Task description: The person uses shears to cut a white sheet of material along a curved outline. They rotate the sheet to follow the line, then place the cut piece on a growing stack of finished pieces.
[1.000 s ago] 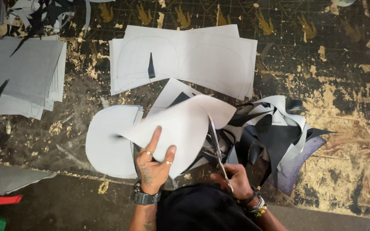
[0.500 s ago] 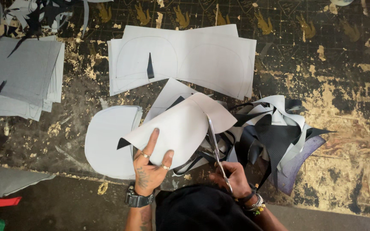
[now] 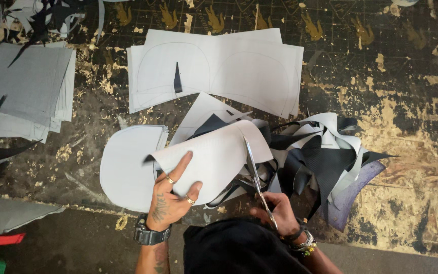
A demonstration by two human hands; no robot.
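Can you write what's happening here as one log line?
left hand: holds white sheet | right hand: scissors cutting its edge | scrap pile beside

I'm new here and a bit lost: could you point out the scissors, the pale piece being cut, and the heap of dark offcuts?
steel scissors (image 3: 253, 170): head view, on the blades.
pale grey curved sheet (image 3: 214, 157): head view, its middle.
heap of black and grey offcuts (image 3: 325, 162): head view, a dark strip.
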